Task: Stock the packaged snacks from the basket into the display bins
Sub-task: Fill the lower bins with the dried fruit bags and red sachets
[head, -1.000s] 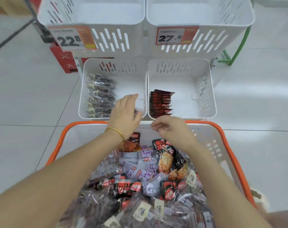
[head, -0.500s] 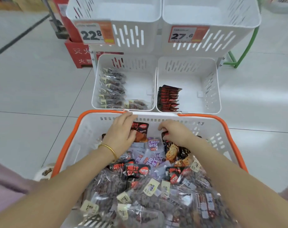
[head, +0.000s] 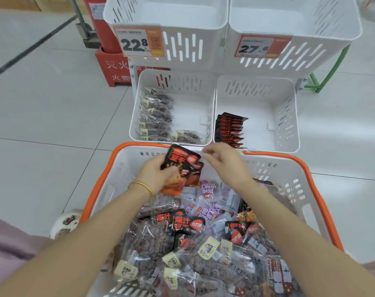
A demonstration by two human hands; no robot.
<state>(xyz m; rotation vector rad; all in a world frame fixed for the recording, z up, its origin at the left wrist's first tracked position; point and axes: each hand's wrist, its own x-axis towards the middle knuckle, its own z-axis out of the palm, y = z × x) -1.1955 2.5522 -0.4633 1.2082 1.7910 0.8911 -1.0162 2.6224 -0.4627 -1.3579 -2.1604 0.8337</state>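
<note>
Nearest me, the basket (head: 323, 200) with its orange rim is heaped with loose packets (head: 182, 254): clear ones with dark snacks, purple ones, black-and-red ones. Over the far end of the heap, my left grip (head: 154, 176), gold bangle (head: 143, 186) at the wrist, is closed around a couple of black-and-red packets (head: 182, 161), holding them upright just inside the basket's far wall. My right grip (head: 223, 161) hovers just beside them, fingers curled down, thumb and forefinger close together; I can't tell if it's pinching anything. Beyond the rim, the lower left bin (head: 135, 116) has clear packets (head: 156, 116) stacked along its left wall. The lower right bin (head: 289, 116) has a row of black-and-red packets (head: 229, 129) against its left wall, matching the ones in my left grip. Above sit two upper bins, tagged 22.8 (head: 139, 42) and 27.6 (head: 261, 48).
</note>
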